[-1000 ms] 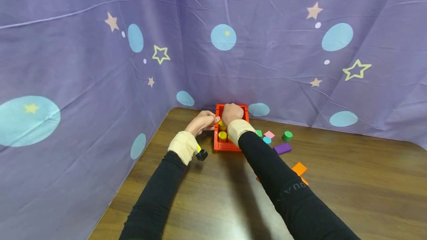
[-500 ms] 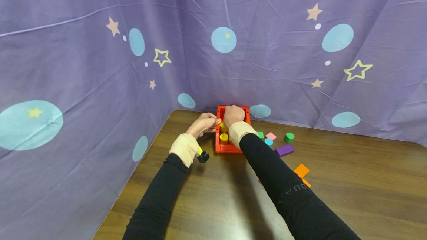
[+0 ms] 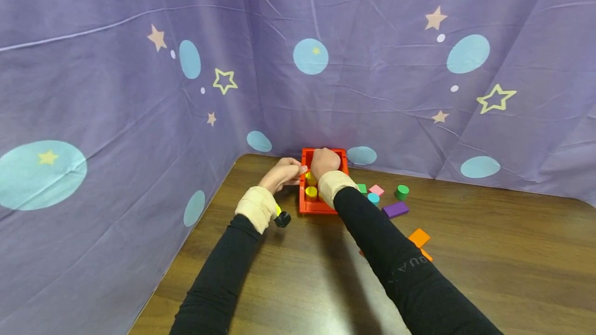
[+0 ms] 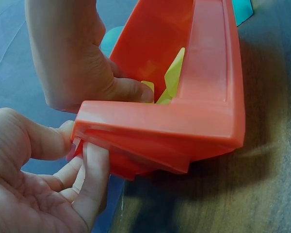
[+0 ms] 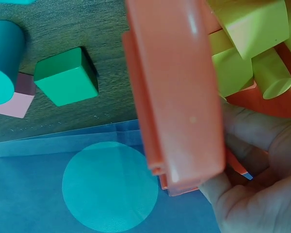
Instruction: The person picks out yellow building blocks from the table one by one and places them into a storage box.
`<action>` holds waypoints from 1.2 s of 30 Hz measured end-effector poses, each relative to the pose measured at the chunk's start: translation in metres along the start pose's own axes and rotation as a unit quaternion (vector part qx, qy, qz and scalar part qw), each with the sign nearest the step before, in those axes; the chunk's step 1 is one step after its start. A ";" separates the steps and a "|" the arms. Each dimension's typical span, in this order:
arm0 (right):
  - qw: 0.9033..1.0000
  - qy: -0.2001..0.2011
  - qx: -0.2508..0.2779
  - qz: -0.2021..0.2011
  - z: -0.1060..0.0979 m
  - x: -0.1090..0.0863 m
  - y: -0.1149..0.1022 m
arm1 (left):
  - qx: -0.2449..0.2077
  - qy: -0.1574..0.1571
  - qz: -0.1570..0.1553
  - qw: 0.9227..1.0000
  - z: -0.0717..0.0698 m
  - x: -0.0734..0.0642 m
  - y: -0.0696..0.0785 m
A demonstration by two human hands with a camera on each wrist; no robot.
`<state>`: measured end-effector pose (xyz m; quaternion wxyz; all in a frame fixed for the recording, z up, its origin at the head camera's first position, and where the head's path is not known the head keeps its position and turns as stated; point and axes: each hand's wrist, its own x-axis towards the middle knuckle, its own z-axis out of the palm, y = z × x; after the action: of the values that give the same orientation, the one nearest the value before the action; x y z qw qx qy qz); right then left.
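A red plastic box (image 3: 317, 210) stands near the curtain with yellow blocks inside, among them a yellow cylinder (image 3: 311, 193). My left hand (image 3: 283, 172) pinches the box's left edge near its far corner, thumb on top and fingers beneath, as the left wrist view shows. My right hand (image 3: 325, 163) reaches down into the far part of the box, fingers bent. In the right wrist view its fingers lie close to a yellow block (image 5: 254, 26) and a smaller yellow cylinder (image 5: 272, 73). I cannot tell what, if anything, they grip.
Right of the box lie a green block (image 3: 362, 188), a pink block (image 3: 376, 190), a blue cylinder (image 3: 373, 198), a green cylinder (image 3: 402, 192) and a purple block (image 3: 395, 209). Orange blocks (image 3: 419, 238) are nearer, partly behind the right sleeve. A purple curtain (image 3: 391, 118) borders the wooden table (image 3: 279, 283).
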<state>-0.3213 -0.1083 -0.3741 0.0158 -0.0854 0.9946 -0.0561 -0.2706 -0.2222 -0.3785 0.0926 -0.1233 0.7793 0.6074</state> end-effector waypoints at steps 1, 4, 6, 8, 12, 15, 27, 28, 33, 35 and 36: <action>1.000 0.001 0.001 0.000 0.000 0.000 0.000 | 0.000 -0.001 0.001 1.000 0.000 0.000 0.000; 1.000 0.005 0.004 -0.002 0.001 0.000 0.000 | -0.001 -0.001 0.002 1.000 0.000 -0.002 0.001; 1.000 0.006 0.008 -0.002 0.002 0.000 0.001 | -0.001 -0.002 0.001 1.000 0.000 -0.002 0.002; 1.000 0.009 0.012 -0.004 0.002 0.001 0.001 | -0.001 -0.002 -0.001 1.000 -0.001 -0.003 0.002; 1.000 0.009 0.025 -0.008 0.000 0.000 0.001 | 0.001 0.000 -0.004 1.000 -0.001 -0.002 0.002; 0.999 0.008 0.039 -0.008 -0.001 -0.001 0.001 | 0.001 0.000 -0.004 1.000 -0.001 -0.001 0.001; 0.998 -0.007 0.056 0.002 -0.002 -0.002 -0.002 | 0.001 0.003 0.000 1.000 0.000 0.000 -0.001; 0.998 -0.008 0.057 0.002 -0.002 -0.002 -0.002 | 0.001 0.003 0.001 1.000 0.000 0.000 -0.001; 0.998 -0.008 0.064 0.006 -0.002 -0.002 -0.003 | -0.002 0.003 0.002 1.000 0.000 0.001 -0.001; 0.998 -0.009 0.067 0.008 -0.002 -0.003 -0.003 | -0.001 0.003 0.002 1.000 0.000 0.001 -0.001; 0.998 -0.010 0.068 0.010 -0.002 -0.002 -0.003 | -0.001 0.004 0.002 1.000 0.000 0.001 -0.001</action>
<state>-0.3185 -0.1104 -0.3719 0.0322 -0.0751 0.9890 -0.1230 -0.2710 -0.2224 -0.3797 0.0885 -0.1241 0.7791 0.6081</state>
